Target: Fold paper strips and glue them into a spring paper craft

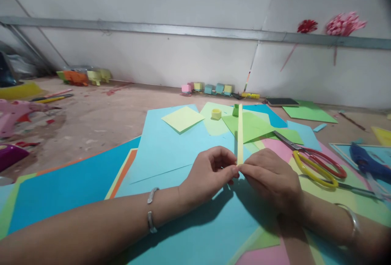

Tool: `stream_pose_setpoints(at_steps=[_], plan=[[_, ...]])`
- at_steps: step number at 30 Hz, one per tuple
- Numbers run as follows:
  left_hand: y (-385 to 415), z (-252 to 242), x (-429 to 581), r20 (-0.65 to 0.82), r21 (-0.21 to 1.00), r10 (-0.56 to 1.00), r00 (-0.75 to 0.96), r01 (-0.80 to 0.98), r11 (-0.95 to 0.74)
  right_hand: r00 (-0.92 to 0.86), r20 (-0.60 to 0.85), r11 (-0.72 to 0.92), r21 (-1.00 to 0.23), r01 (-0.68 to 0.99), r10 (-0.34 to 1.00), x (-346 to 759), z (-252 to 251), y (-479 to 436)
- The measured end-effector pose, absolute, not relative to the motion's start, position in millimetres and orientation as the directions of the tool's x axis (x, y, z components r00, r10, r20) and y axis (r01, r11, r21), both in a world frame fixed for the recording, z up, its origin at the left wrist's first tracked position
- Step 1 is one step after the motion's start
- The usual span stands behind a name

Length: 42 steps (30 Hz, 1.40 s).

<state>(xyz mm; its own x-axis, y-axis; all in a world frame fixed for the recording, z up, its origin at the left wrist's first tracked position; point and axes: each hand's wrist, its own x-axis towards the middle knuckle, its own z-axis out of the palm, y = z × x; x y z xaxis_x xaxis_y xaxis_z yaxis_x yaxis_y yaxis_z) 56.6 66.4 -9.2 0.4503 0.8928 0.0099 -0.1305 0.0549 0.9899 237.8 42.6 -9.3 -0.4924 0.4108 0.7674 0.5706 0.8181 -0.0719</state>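
A narrow pale yellow paper strip (240, 134) stands up between my two hands, its lower end pinched in the fingertips. My left hand (214, 167) is closed with thumb and forefinger at the strip's bottom. From the other side, my right hand (270, 179) pinches the same end. Just beyond the hands sit a small yellow paper ring (216, 113) and a small green folded paper piece (235, 110). A pale yellow-green square (182, 119) and a green sheet (253, 126) lie on the light blue paper (165, 155) around them.
Scissors (317, 165) with red and yellow handles lie right of my right hand, near a blue glue gun (369, 161). A pink glue gun (15, 114) is at the left. Small paper cubes (209, 89) line the wall, beside a dark phone-like slab (281, 102).
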Motion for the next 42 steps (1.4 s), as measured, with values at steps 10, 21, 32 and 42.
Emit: stream_pose_setpoints(at_steps=[10,21,32,42], plan=[[70.4,-9.0,58.6,-0.009,0.984,0.923,0.385,-0.160,0.077,-0.305,0.689,0.712,-0.433,0.553,0.657,232.3,-12.4,37.7],[72.8,-11.1,59.9,0.000,0.997,0.920,0.392,-0.072,0.030,-0.129,0.374,0.389,-0.793,0.469,0.918,228.6,-16.7,36.3],[71.0,-12.4,57.3,0.000,0.994,0.905,0.425,-0.100,0.046,-0.206,0.500,0.522,-0.652,0.550,0.841,228.2,-11.7,37.5],[73.0,-18.1,58.2,0.043,0.991,0.916,0.398,-0.131,0.010,-0.121,0.383,0.391,-0.781,0.487,0.916,223.9,-12.5,36.4]])
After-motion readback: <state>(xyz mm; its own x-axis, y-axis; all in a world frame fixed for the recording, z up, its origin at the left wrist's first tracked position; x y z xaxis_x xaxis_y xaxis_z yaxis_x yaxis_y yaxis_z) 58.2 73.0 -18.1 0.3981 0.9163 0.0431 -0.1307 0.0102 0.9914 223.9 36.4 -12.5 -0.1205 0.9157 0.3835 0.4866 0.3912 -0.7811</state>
